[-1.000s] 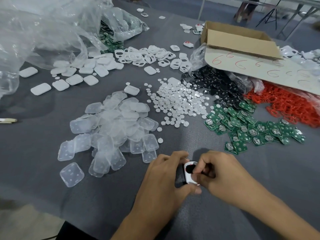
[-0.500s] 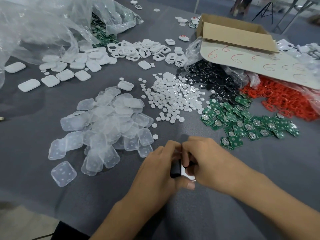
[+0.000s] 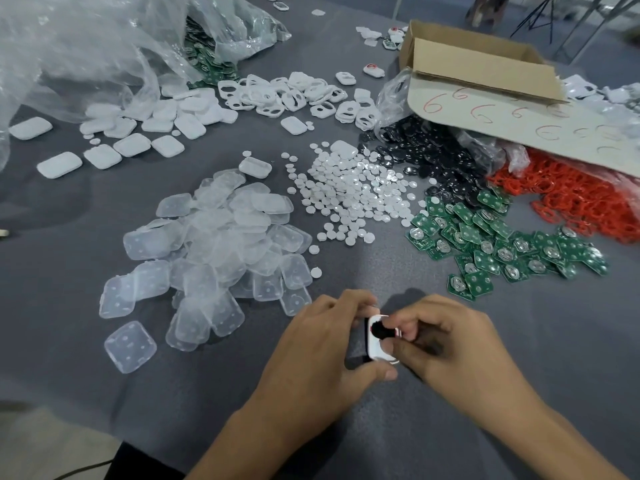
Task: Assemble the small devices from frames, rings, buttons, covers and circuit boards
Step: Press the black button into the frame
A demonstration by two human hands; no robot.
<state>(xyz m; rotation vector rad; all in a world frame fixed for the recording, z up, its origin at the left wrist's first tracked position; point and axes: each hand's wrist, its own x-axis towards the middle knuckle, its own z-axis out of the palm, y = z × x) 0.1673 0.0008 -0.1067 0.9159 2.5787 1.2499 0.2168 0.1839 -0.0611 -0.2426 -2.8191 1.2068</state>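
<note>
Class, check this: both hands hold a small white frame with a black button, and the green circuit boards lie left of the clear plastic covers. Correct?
No. The head view shows the green circuit boards right of the clear plastic covers. The left hand and right hand do hold the white frame.

An open cardboard box (image 3: 478,69) sits far right on the grey bench (image 3: 519,341); crumpled clear plastic bags (image 3: 86,46) fill the far left.

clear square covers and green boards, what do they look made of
The translucent frosted square covers look like soft moulded plastic or silicone: light passes through and small dimples show. The small green circuit boards look like rigid laminate with a glossy green coat, each carrying a shiny metal disc.
</note>
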